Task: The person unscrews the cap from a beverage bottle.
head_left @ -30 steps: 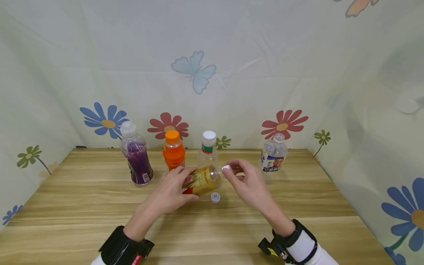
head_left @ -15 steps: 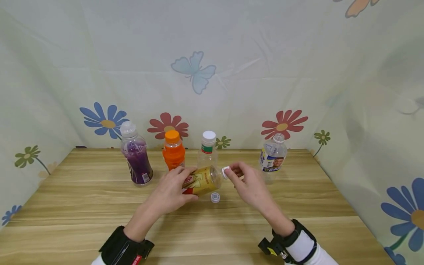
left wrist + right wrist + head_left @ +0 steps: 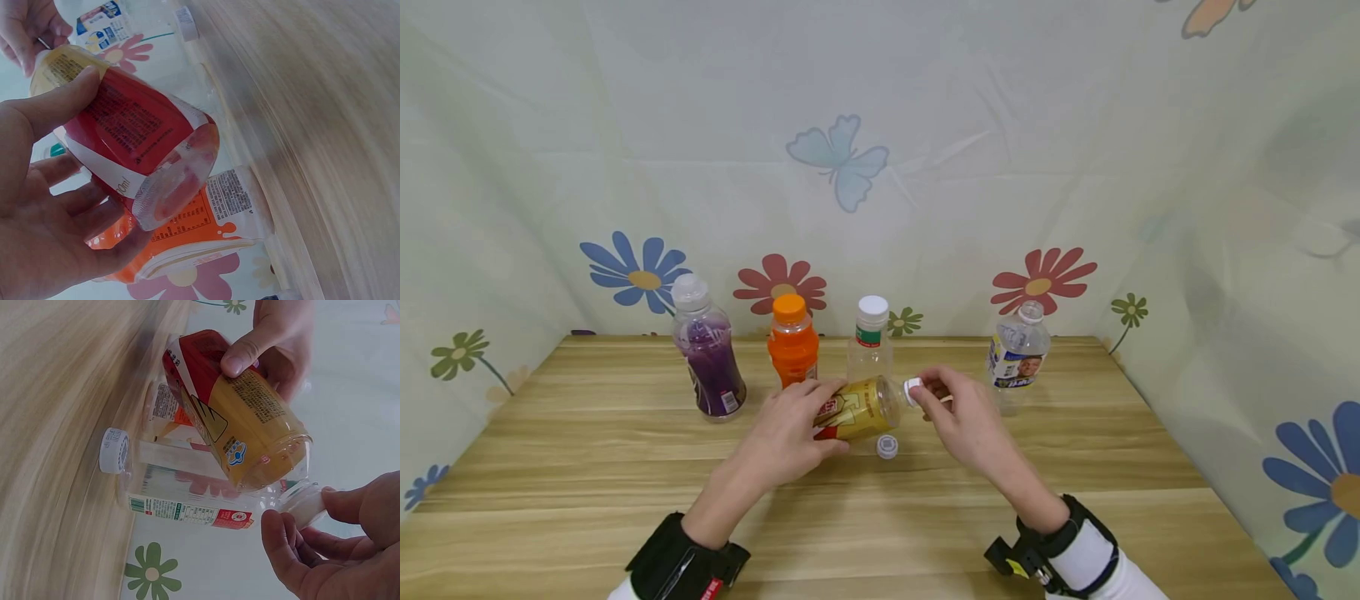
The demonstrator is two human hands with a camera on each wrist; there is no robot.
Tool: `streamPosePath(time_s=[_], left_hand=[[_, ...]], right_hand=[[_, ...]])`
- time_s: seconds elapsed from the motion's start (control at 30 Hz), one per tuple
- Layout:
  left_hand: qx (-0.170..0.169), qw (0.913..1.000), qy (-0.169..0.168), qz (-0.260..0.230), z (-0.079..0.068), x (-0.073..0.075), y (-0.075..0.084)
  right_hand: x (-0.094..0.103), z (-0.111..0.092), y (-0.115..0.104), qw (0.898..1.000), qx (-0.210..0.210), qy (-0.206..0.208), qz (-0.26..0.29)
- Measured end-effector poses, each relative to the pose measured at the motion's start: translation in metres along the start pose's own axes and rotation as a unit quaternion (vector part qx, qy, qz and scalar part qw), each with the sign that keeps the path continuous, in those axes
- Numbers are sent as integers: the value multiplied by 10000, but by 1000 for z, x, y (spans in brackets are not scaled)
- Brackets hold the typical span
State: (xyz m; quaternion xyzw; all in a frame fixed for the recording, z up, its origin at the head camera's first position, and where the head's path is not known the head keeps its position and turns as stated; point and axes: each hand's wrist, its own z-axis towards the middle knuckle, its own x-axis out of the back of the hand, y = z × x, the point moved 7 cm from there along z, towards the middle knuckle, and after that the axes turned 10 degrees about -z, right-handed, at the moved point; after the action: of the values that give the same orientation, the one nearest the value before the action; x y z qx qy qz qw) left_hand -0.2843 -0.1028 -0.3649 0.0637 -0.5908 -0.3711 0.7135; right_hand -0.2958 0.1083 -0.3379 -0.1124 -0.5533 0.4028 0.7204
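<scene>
My left hand (image 3: 790,429) grips a clear plastic bottle (image 3: 861,408) with a yellow and red label, tilted on its side above the table. Its neck points right, toward my right hand (image 3: 966,417). Between the right thumb and fingers is a white bottle cap (image 3: 913,392), pinched at the bottle's mouth. The right wrist view shows the cap (image 3: 306,509) over the neck, partly hidden by the fingertips. In the left wrist view the thumb lies on the label and the fingers curl under the bottle (image 3: 125,119). A second white cap (image 3: 887,447) lies on the table below.
Behind the hands stand a purple-filled bottle (image 3: 711,358), an orange bottle (image 3: 793,346) and a clear bottle with a white cap (image 3: 872,333). An uncapped clear bottle (image 3: 1021,346) stands at the right. A floral curtain (image 3: 925,217) rises behind the wooden table (image 3: 587,492).
The white cap in my right fingers has turned and lined up with the bottle's neck. My right hand has shifted slightly; the left hand and bottle stay in place.
</scene>
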Motion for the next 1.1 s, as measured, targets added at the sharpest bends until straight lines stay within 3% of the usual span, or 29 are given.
streamPosePath(time_s=[0.6, 1.1], left_hand=[[4, 9999, 3, 104, -1, 2, 0], [49, 10000, -46, 56, -1, 1, -1]], right_hand=[[-3, -2, -6, 9993, 232, -79, 274], [-3, -3, -9, 9981, 596, 70, 132]])
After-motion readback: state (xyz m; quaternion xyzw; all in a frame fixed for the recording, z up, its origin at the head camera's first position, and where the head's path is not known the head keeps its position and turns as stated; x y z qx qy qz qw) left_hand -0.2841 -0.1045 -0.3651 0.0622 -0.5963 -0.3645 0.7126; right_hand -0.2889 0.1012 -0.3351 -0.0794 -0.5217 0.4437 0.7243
